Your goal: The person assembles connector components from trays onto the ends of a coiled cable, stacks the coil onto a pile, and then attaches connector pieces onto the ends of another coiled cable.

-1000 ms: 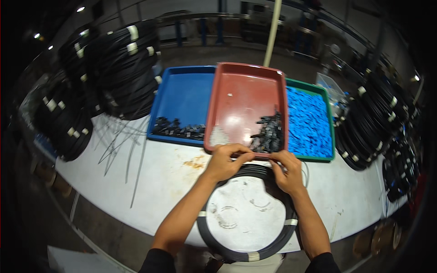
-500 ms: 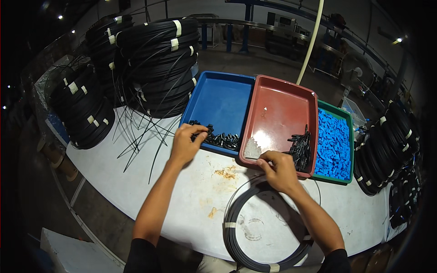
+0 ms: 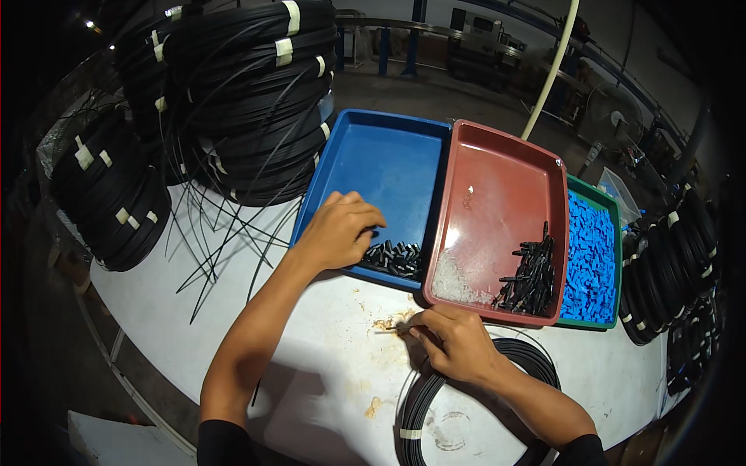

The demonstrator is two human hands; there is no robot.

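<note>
Head camera view: the person's right hand is pinching a thin cable end between thumb and forefinger, over the white table, in front of the red tray. Since half a second ago, that hand has been shifting off the tray's near left corner, and the left hand is now reaching further over the blue tray, apparently leaving the tip exposed while loose parts are being handled. The cable end is pointing left, its long axis running roughly crosswise before the person. The left fingers are curling beside small black pieces; whether they are gripping one, I cannot tell. Under the right forearm, a taped black coil is lying; farther right, bright blue pieces are filling the green tray.
</note>
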